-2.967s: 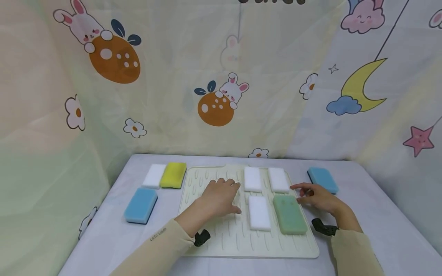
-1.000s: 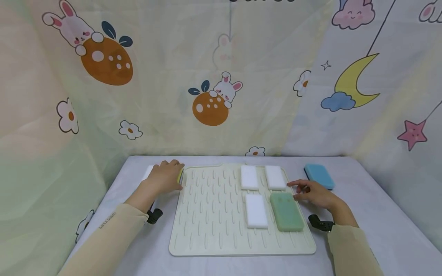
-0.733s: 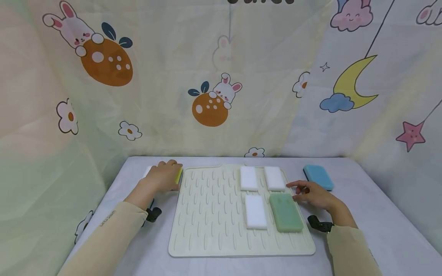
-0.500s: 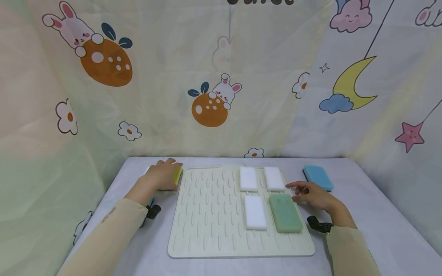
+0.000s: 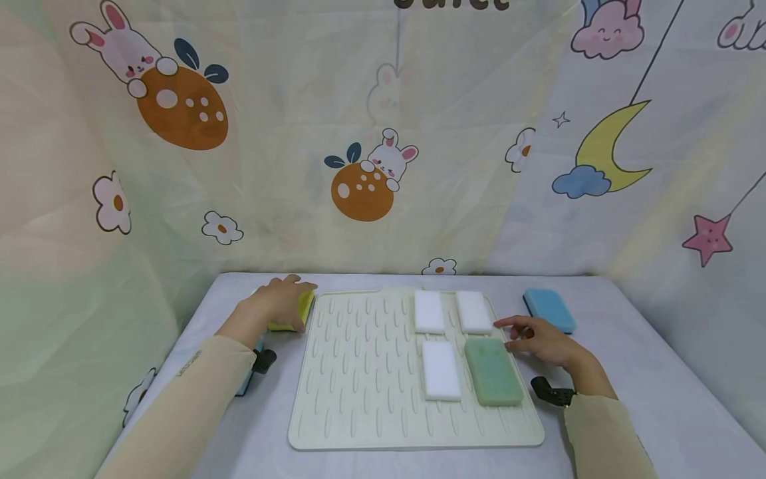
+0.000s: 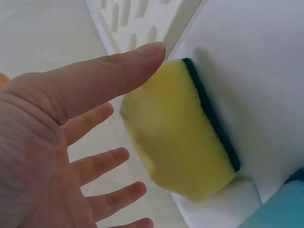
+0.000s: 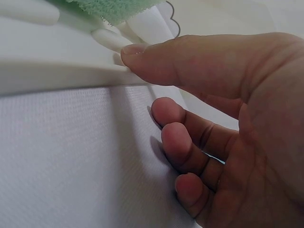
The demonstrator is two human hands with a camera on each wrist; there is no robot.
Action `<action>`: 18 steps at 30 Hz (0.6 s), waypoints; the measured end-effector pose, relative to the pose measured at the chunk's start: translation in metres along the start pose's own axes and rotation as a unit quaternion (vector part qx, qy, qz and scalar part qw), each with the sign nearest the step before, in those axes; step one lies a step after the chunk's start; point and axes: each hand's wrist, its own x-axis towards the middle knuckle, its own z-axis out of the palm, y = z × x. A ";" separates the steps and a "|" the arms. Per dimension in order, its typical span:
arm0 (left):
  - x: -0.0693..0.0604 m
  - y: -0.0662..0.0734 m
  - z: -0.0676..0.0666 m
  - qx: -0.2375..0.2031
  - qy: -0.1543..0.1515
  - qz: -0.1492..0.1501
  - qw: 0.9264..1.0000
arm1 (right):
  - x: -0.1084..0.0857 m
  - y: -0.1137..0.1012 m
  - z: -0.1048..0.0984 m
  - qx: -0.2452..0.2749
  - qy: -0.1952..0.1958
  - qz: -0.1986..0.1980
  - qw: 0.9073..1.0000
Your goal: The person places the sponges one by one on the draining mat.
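Note:
My left hand (image 5: 272,303) is over the yellow sponge (image 5: 307,305), just left of the cream ridged mat (image 5: 359,372). In the left wrist view its fingers are spread, and the thumb lies across the near edge of the sponge, which has a dark green scouring layer; whether it touches is unclear. My right hand (image 5: 547,339) rests at the mat's right edge, thumb tip on the rim in the right wrist view, other fingers loosely bent. Near it on the mat lie a green sponge (image 5: 493,372) and white sponges (image 5: 474,313).
Two more white blocks, one behind (image 5: 428,313) and one nearer (image 5: 441,371), lie on the mat. A blue sponge (image 5: 547,310) sits at the back right. Another blue sponge (image 6: 280,209) and a white block (image 6: 232,202) are at the left, partly hidden. A printed cloth surrounds the table.
My left hand has gone from above the mat to the yellow sponge, then shifted slightly left, uncovering more yellow. The right hand stays at the mat's edge.

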 end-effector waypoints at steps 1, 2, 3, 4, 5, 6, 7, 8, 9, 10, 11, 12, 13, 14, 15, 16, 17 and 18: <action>0.000 0.000 0.000 -0.001 -0.003 0.000 1.000 | 0.000 0.000 0.000 0.001 0.001 0.003 1.000; 0.001 0.001 -0.001 -0.002 -0.007 0.001 1.000 | 0.000 -0.001 -0.001 0.000 0.000 0.001 1.000; 0.001 0.001 -0.001 -0.002 -0.011 0.001 1.000 | 0.000 -0.001 -0.001 0.002 0.001 0.005 1.000; 0.001 0.001 -0.001 -0.003 -0.015 0.001 1.000 | 0.000 -0.001 -0.001 0.002 0.000 0.003 1.000; 0.002 0.001 -0.001 -0.003 -0.018 0.000 1.000 | 0.000 -0.001 -0.001 0.004 0.001 0.005 1.000; 0.002 0.001 -0.001 -0.004 -0.021 -0.001 1.000 | 0.000 -0.001 0.000 0.003 -0.001 0.003 1.000; 0.003 0.002 -0.001 -0.005 -0.023 -0.002 1.000 | 0.000 -0.001 0.000 0.006 0.000 0.002 1.000; 0.003 0.002 -0.001 -0.005 -0.025 -0.002 1.000 | 0.000 -0.001 0.000 0.005 -0.001 -0.001 1.000; 0.004 0.001 -0.001 -0.006 -0.025 -0.003 1.000 | 0.000 -0.001 0.001 0.009 0.000 0.001 1.000; 0.004 0.001 -0.001 -0.006 -0.025 -0.003 1.000 | 0.000 0.000 0.001 0.009 -0.001 -0.003 1.000; 0.005 0.001 -0.001 -0.008 -0.024 -0.006 1.000 | 0.000 0.000 0.001 0.012 0.000 -0.003 1.000; 0.005 0.001 -0.001 -0.010 -0.024 -0.008 1.000 | 0.000 0.000 0.001 0.012 -0.002 -0.007 1.000; 0.006 0.000 -0.001 -0.011 -0.023 -0.009 1.000 | 0.000 0.000 0.001 0.014 -0.001 -0.008 1.000; 0.006 0.000 -0.001 -0.013 -0.022 -0.011 1.000 | 0.000 0.001 0.001 0.014 -0.001 -0.008 1.000; 0.006 0.000 -0.001 -0.015 -0.022 -0.013 1.000 | 0.000 0.001 0.001 0.016 -0.001 -0.007 1.000; 0.007 -0.001 -0.001 -0.016 -0.022 -0.013 1.000 | 0.000 0.001 0.001 0.016 -0.001 -0.008 1.000; 0.007 -0.001 0.000 -0.017 -0.022 -0.014 1.000 | 0.000 0.000 0.001 0.016 0.000 -0.007 1.000; 0.007 -0.001 0.000 -0.018 -0.024 -0.012 0.999 | 0.000 0.000 0.000 0.015 -0.001 -0.008 1.000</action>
